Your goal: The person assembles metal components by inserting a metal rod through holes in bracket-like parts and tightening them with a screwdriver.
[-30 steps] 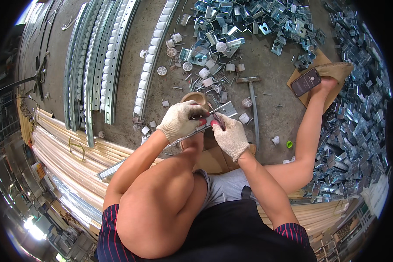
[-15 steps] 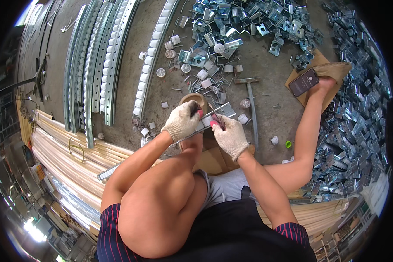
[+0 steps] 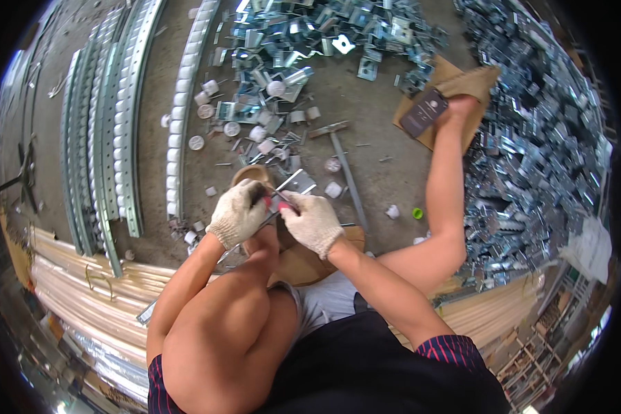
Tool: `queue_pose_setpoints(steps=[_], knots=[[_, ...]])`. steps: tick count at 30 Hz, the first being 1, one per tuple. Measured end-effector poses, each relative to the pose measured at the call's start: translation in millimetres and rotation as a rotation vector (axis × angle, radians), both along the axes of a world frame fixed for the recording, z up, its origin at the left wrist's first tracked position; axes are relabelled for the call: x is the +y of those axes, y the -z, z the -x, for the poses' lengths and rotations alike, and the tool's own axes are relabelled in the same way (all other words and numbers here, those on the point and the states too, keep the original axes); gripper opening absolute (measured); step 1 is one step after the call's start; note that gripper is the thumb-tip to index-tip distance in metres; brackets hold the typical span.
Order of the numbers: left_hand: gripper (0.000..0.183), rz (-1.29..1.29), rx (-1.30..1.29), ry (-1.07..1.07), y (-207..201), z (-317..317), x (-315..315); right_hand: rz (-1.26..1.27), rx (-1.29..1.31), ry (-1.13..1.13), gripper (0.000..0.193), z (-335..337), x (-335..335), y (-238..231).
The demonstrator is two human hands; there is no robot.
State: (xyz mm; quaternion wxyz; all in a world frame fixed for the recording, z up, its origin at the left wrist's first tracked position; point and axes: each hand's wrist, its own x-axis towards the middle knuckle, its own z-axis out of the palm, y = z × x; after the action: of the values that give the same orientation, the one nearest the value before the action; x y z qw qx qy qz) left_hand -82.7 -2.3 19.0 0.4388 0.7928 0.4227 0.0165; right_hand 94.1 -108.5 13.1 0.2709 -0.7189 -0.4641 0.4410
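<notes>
My left hand (image 3: 240, 212), in a cream knit glove with pink fingertips, is closed at a narrow metal channel (image 3: 298, 182) in front of my bent knee. Close beside it, my gloved right hand (image 3: 313, 223) pinches a thin rod (image 3: 280, 194) that slants across the channel between the two hands. Fingers hide much of the channel's middle. Beneath the hands is my sandalled foot (image 3: 252, 174). Loose white rollers (image 3: 334, 190) and small metal pins lie on the floor just beyond.
A hammer (image 3: 346, 169) lies right of the hands. Roller tracks (image 3: 175, 138) lie at the left. Metal brackets (image 3: 366, 67) are heaped at the back, more (image 3: 531, 172) at the right. A phone (image 3: 424, 112) rests by my other foot. Long pale tubes (image 3: 83, 276) lie at lower left.
The view has swung, so the floor things appear farther left. My hands have come closer together, and the white roller seen between them before is now hidden.
</notes>
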Motion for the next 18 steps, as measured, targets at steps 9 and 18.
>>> queue_pose_setpoints(steps=[9, 18], knots=[[0.019, -0.027, -0.012, -0.26, 43.6, 0.6, -7.8, -0.148, 0.244, 0.329, 0.03, -8.9, -12.4, -14.8], [0.09, 0.292, 0.233, 0.122, 19.7, -55.8, 4.9, -0.017, -0.338, 0.694, 0.037, -158.0, -3.6, 89.1]])
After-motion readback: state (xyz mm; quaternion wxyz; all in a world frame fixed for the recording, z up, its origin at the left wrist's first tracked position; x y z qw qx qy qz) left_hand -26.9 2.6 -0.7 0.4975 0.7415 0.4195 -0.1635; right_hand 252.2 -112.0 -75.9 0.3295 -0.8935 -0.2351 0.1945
